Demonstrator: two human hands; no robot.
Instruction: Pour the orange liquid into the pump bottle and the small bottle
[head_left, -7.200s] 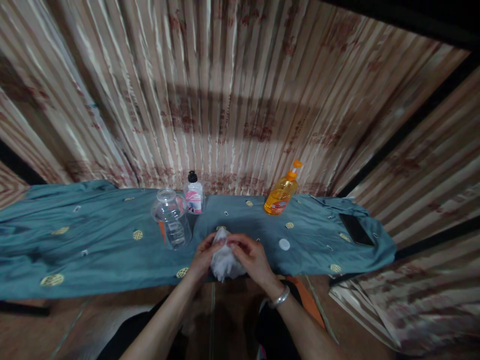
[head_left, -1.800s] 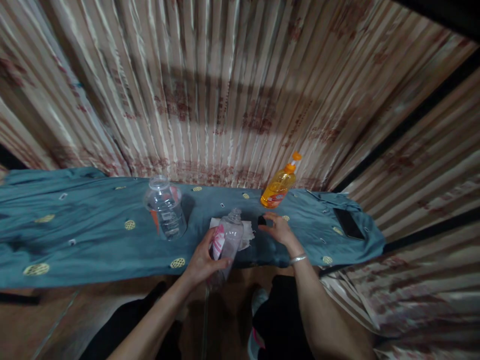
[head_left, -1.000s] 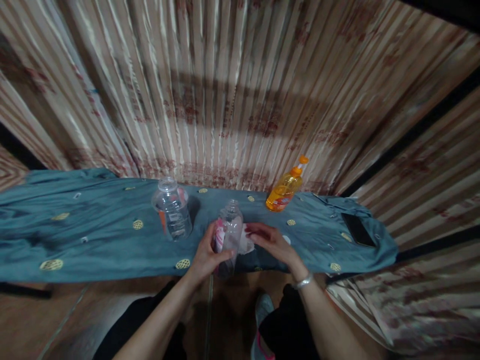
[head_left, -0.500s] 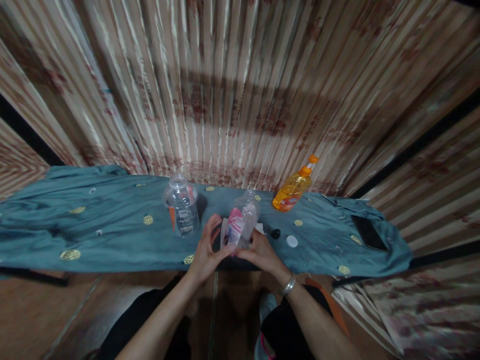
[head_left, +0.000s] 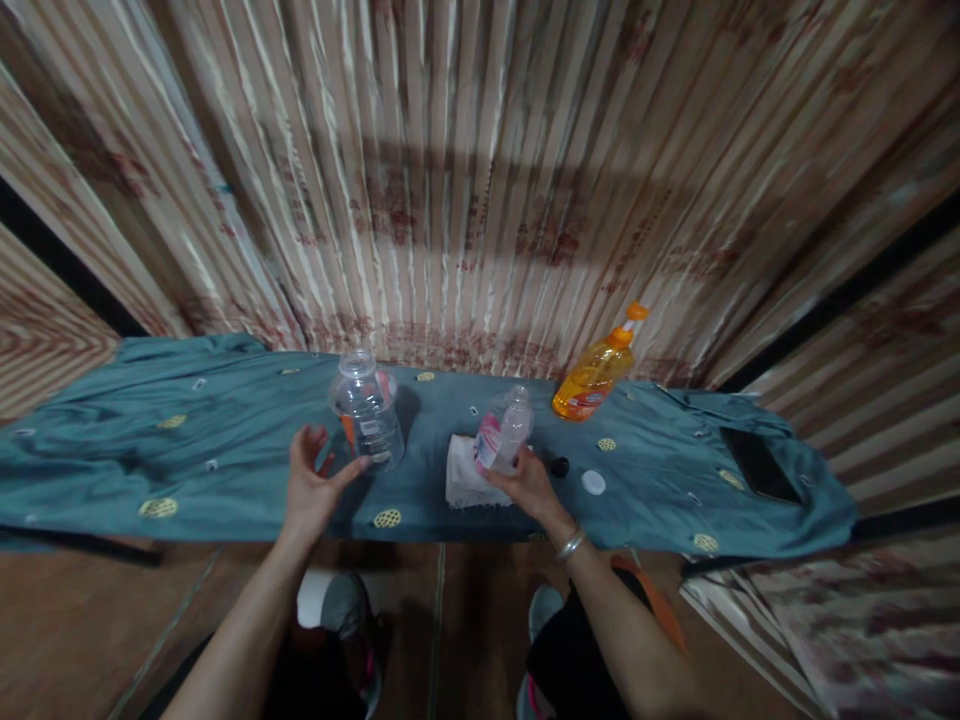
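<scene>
My right hand [head_left: 529,486] is closed round the lower part of a clear plastic bottle [head_left: 514,422] with a pink and white label. The bottle stands a little tilted over a folded white cloth [head_left: 461,476]. Further left, my left hand [head_left: 319,485] is open, thumb and fingers apart. Its thumb tip reaches the lower side of a larger clear plastic bottle [head_left: 379,428] with an orange patch; whether they touch I cannot tell. A black cap [head_left: 559,467] and a white lid [head_left: 593,483] lie to the right of my right hand.
An orange pump bottle [head_left: 592,380] of yellow-orange liquid stands tilted in view at the back right. A dark phone [head_left: 759,465] lies near the right end. A teal patterned cloth [head_left: 247,460] covers the narrow table; a pleated curtain [head_left: 450,200] hangs behind it.
My left hand has left the pink-labelled bottle and moved left to the larger clear bottle. My right hand keeps its hold on the pink-labelled bottle, and the white cloth now shows more.
</scene>
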